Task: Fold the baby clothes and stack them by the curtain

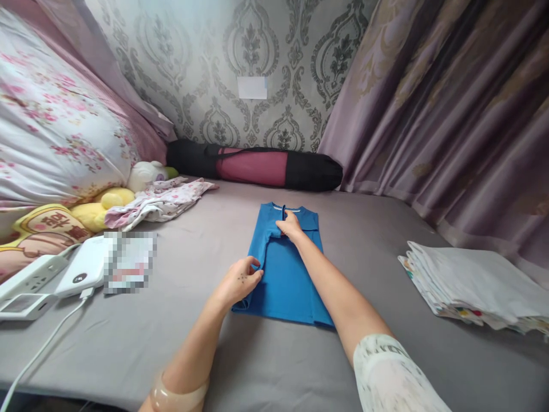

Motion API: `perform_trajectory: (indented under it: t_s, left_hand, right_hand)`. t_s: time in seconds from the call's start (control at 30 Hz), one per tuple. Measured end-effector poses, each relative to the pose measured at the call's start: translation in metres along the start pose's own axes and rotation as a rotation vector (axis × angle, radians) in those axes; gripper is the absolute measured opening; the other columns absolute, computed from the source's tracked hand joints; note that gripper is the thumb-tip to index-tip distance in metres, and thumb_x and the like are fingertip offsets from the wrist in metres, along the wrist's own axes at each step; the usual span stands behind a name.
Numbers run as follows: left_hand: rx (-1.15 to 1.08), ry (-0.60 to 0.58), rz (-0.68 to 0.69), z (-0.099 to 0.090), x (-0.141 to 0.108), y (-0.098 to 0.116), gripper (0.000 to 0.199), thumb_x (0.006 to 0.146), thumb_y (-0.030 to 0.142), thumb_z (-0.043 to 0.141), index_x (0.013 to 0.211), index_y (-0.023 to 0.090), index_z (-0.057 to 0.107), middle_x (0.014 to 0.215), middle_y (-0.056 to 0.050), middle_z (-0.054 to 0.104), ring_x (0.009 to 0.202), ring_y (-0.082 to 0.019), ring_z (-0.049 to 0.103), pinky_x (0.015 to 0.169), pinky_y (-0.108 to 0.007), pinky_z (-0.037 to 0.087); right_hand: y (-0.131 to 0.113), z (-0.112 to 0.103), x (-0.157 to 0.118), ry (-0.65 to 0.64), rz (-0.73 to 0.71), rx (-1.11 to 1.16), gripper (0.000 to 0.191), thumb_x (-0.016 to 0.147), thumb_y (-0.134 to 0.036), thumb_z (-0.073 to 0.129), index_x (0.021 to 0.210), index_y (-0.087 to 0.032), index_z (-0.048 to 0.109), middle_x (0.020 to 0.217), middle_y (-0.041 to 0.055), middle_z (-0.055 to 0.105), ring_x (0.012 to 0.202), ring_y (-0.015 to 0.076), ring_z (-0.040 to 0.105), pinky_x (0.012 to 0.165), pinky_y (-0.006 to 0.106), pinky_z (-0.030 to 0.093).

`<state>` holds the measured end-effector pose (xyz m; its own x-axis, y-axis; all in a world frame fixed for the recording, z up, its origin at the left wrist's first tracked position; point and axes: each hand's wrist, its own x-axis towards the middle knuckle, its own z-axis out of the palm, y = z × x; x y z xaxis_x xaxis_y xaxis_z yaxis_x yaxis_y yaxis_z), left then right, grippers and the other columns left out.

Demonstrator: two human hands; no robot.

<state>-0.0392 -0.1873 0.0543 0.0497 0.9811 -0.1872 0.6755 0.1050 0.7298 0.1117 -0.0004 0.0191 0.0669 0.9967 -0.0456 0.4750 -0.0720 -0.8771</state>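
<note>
A blue T-shirt (283, 280) lies on the grey bed sheet (193, 343), its sides turned inward and its collar at the far end. My left hand (242, 279) is at the shirt's left edge, with thumb and fingers closed on the folded side. Farther up, near the collar, my right hand (290, 224) pinches a sleeve or folded edge of the same shirt. Its fingertips are partly hidden by the fabric.
Folded white cloths (480, 280) are stacked at the right. On the left are a power strip (32, 277), a white power bank (88, 266) with a cable, plush toys and crumpled floral cloth (165, 200). A long black and maroon bag (253, 166) lies along the wall.
</note>
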Motion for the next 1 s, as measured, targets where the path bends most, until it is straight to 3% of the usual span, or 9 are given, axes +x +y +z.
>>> perform_trajectory:
  t_s: [0.07, 0.2, 0.27, 0.4, 0.47, 0.6, 0.7, 0.8, 1.0]
  left_hand:
    - [-0.055, 0.005, -0.014, 0.001, 0.001, 0.0, 0.028, 0.083, 0.035, 0.053, 0.102, 0.017, 0.063, 0.075, -0.002, 0.066, 0.067, -0.016, 0.063, 0.06, -0.025, 0.047]
    - [-0.259, -0.078, -0.094, 0.003, 0.004, -0.001, 0.037, 0.088, 0.044, 0.046, 0.106, 0.015, 0.059, 0.072, -0.001, 0.064, 0.045, -0.012, 0.056, 0.044, -0.024, 0.044]
    - [-0.275, -0.053, -0.094, 0.0, 0.005, -0.004, 0.033, 0.09, 0.04, 0.043, 0.103, 0.015, 0.059, 0.072, -0.002, 0.065, 0.044, -0.011, 0.055, 0.044, -0.024, 0.044]
    - [-0.04, 0.091, -0.003, -0.006, 0.007, -0.015, 0.024, 0.089, 0.026, 0.044, 0.099, 0.016, 0.064, 0.078, -0.004, 0.067, 0.064, -0.015, 0.062, 0.063, -0.026, 0.049]
    - [0.066, 0.108, 0.081, -0.006, 0.007, -0.02, 0.024, 0.088, 0.02, 0.046, 0.101, 0.017, 0.065, 0.084, -0.005, 0.068, 0.078, -0.018, 0.064, 0.075, -0.028, 0.049]
    - [0.19, 0.074, 0.27, -0.002, 0.003, -0.024, 0.03, 0.085, 0.011, 0.048, 0.108, 0.02, 0.064, 0.102, -0.007, 0.066, 0.099, -0.021, 0.059, 0.088, -0.03, 0.046]
    - [0.28, 0.032, 0.307, -0.001, -0.001, -0.021, 0.035, 0.083, 0.008, 0.05, 0.111, 0.023, 0.063, 0.111, -0.007, 0.063, 0.104, -0.022, 0.054, 0.091, -0.031, 0.045]
    - [0.326, -0.025, 0.319, -0.005, -0.005, -0.016, 0.039, 0.082, 0.007, 0.049, 0.115, 0.024, 0.061, 0.116, -0.007, 0.062, 0.105, -0.023, 0.053, 0.093, -0.033, 0.044]
    - [0.363, -0.091, 0.366, -0.004, -0.007, -0.016, 0.045, 0.081, 0.005, 0.045, 0.12, 0.023, 0.057, 0.129, -0.008, 0.058, 0.122, -0.025, 0.048, 0.102, -0.044, 0.04]
  right_hand:
    - [0.004, 0.0, 0.002, 0.007, -0.038, -0.052, 0.058, 0.065, -0.012, 0.06, 0.123, -0.019, 0.058, 0.095, 0.0048, 0.071, 0.087, 0.022, 0.069, 0.08, 0.033, 0.056]
    - [0.008, -0.001, 0.005, -0.02, -0.054, -0.077, 0.046, 0.066, -0.014, 0.06, 0.112, -0.019, 0.064, 0.095, 0.0062, 0.072, 0.094, 0.0247, 0.068, 0.085, 0.036, 0.055]
    - [0.008, -0.001, 0.005, -0.01, -0.061, -0.076, 0.043, 0.068, -0.016, 0.06, 0.11, -0.02, 0.064, 0.095, 0.0062, 0.072, 0.095, 0.0248, 0.068, 0.086, 0.036, 0.055]
    - [0.004, -0.005, 0.007, -0.004, -0.058, -0.133, 0.044, 0.072, -0.017, 0.058, 0.116, -0.02, 0.062, 0.099, 0.0063, 0.072, 0.099, 0.025, 0.067, 0.088, 0.036, 0.053]
    - [-0.001, -0.009, 0.008, -0.011, -0.035, -0.212, 0.045, 0.076, -0.018, 0.056, 0.121, -0.019, 0.06, 0.103, 0.0074, 0.071, 0.103, 0.0252, 0.065, 0.09, 0.035, 0.052]
    - [-0.014, -0.018, 0.006, -0.009, -0.049, -0.422, 0.049, 0.085, -0.018, 0.051, 0.134, -0.014, 0.051, 0.12, 0.0128, 0.066, 0.115, 0.0267, 0.059, 0.098, 0.034, 0.046]
    - [-0.025, -0.019, 0.004, 0.064, -0.118, -0.563, 0.051, 0.089, -0.016, 0.045, 0.14, -0.011, 0.045, 0.133, 0.0176, 0.056, 0.126, 0.0306, 0.049, 0.104, 0.04, 0.039]
    - [-0.034, -0.01, 0.007, 0.101, -0.247, -0.676, 0.045, 0.094, -0.016, 0.038, 0.137, -0.014, 0.05, 0.138, 0.0164, 0.052, 0.129, 0.0313, 0.042, 0.106, 0.043, 0.032]
    - [-0.041, 0.021, 0.031, -0.093, -0.358, -0.805, 0.035, 0.099, -0.023, 0.036, 0.125, -0.021, 0.06, 0.132, 0.0081, 0.059, 0.124, 0.0266, 0.045, 0.101, 0.041, 0.033]
